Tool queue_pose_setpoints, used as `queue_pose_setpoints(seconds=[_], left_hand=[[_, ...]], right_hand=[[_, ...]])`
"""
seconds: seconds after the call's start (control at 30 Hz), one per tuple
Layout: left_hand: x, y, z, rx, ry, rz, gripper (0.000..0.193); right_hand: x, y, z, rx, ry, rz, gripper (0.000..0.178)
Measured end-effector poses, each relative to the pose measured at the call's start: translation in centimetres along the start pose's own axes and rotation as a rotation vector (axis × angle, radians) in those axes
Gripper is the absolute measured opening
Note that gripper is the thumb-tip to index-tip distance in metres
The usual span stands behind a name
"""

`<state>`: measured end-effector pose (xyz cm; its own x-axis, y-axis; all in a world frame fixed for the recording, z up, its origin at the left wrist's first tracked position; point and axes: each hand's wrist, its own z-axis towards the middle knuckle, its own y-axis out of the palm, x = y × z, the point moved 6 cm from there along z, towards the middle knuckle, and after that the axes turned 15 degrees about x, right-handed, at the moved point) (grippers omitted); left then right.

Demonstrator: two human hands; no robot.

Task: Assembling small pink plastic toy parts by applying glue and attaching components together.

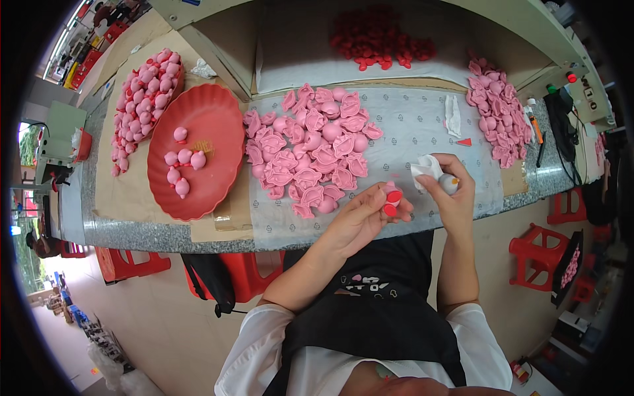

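My left hand (364, 216), near the table's front edge, grips a small pink plastic part with red round ends (392, 202). To its right, my right hand (456, 197) is closed around a small pale squeeze bottle (449, 183) with a yellow-orange tip. A crumpled white tissue (426, 169) is pinched in the same hand. Beyond my left hand lies a pile of pink moulded parts (310, 148), some round and some with frilled edges. A red scalloped tray (218, 125) at the left bears several pink pieces with red bits.
Pink and red pieces (148, 92) are heaped at the far left. Another pink heap (498, 112) lies at the right, near an orange pen-like tool (536, 129). Red parts (380, 39) fill the shelf behind. A folded tissue (452, 115) and a red triangle (464, 142) rest on the sheet.
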<state>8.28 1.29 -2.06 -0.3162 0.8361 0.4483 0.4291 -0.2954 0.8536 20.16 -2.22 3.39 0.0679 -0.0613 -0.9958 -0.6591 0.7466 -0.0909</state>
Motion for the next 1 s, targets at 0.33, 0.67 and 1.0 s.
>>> queue_pose_setpoints(seconds=[0.33,0.67,1.0], left_hand=[[-0.7,-0.6,-0.7,0.069,-0.081,-0.092,0.038],[0.3,1.5,-2.4,0.092,-0.116,0.019,0.03],[22.4,-5.3,-10.6,0.962,1.039,1.368,0.033]], right_hand=[[-1.5,2.9,-1.4,-0.433,-0.153,0.005,0.038],[-1.7,2.4,-2.9,-0.466,-0.283,0.088,0.037],[-0.9,-1.2,1.8,-0.121,-0.271,-0.058,0.024]])
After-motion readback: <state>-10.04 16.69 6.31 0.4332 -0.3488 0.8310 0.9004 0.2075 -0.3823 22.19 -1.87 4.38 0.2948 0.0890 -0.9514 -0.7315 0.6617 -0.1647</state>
